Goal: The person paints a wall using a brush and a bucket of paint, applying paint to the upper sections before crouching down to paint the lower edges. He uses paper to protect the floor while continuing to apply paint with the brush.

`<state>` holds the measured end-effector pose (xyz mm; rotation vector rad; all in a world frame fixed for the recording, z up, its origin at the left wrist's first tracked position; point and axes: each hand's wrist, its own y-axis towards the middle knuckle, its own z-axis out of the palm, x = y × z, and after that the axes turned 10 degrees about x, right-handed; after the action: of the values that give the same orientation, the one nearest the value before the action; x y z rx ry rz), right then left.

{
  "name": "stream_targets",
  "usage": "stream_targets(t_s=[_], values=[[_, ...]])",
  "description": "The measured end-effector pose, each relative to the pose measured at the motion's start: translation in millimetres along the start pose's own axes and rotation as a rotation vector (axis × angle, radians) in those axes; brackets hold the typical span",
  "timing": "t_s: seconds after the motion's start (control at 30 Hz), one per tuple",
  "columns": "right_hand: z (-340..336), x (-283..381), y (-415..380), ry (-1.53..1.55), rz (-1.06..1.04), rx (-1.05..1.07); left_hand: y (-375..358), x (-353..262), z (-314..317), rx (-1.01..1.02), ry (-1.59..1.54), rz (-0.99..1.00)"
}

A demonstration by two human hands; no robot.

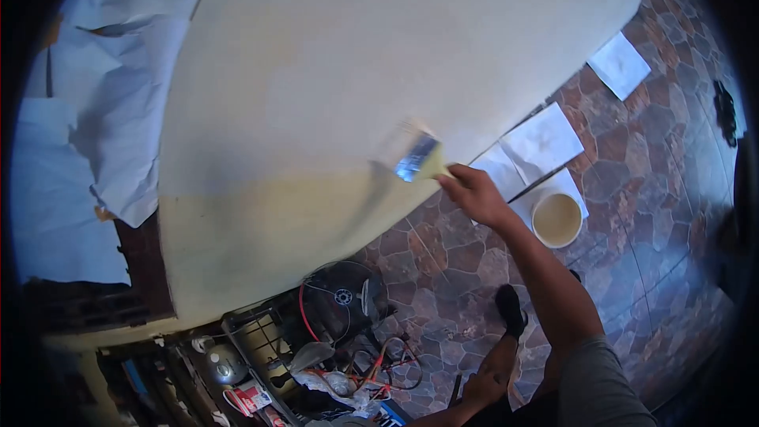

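My right hand [474, 194] is closed around the pale handle of a wide paintbrush [419, 156]. The bristles are at the pale wall [316, 55], blurred by motion. The brush casts a shadow on a yellowish lower area of the wall. Below my right hand, on a white sheet, stands a round tub [556, 220] with cream-coloured paint inside. At the bottom of the view my left hand [484, 387] is low by my leg, apart from the wall; its fingers do not show clearly.
White paper sheets [545, 142] lie on the stone-patterned floor [632, 190] along the wall, with another sheet [620, 66] farther on. Crumpled white paper [111, 119] hangs at the left. A cluttered rack [253, 348] and tangled cables [395, 364] fill the lower left.
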<state>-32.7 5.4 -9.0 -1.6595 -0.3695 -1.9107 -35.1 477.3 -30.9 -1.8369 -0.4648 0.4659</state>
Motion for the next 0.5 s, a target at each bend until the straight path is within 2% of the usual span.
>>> stream_targets(t_s=[0.1, 0.13, 0.2, 0.23, 0.3, 0.37, 0.43, 0.5], values=[[-17.5, -63.0, -16.9, -0.127, 0.199, -0.079, 6.3, 1.2, 4.9, -0.005, 0.017, 0.049], [-19.5, -61.4, -18.6, -0.135, 0.188, -0.068, 3.8, -1.6, 1.2, 0.020, 0.016, 0.024], [-21.1, -53.8, -18.3, -0.043, 0.609, -0.177, 2.5, -3.5, -3.7, 0.033, 0.004, -0.001], [-21.1, -41.4, -14.9, -0.052, 0.600, -0.171, 3.1, -1.7, -2.3, 0.037, 0.015, 0.002], [-16.0, 2.6, -9.2, 0.080, 0.406, -0.155, 1.2, -3.0, -1.8, 0.036, 0.015, 0.008], [-0.7, 82.5, -7.1, -0.010, 0.318, -0.155, -1.6, -5.7, -10.4, 0.061, -0.009, -0.049], [11.5, 165.1, -24.8, -0.186, 0.201, -0.084, -6.7, -4.9, -17.3, 0.069, -0.024, -0.018], [23.2, 221.8, -50.6, -0.195, 0.028, -0.019, -3.8, -3.0, -15.5, 0.052, -0.042, 0.023]])
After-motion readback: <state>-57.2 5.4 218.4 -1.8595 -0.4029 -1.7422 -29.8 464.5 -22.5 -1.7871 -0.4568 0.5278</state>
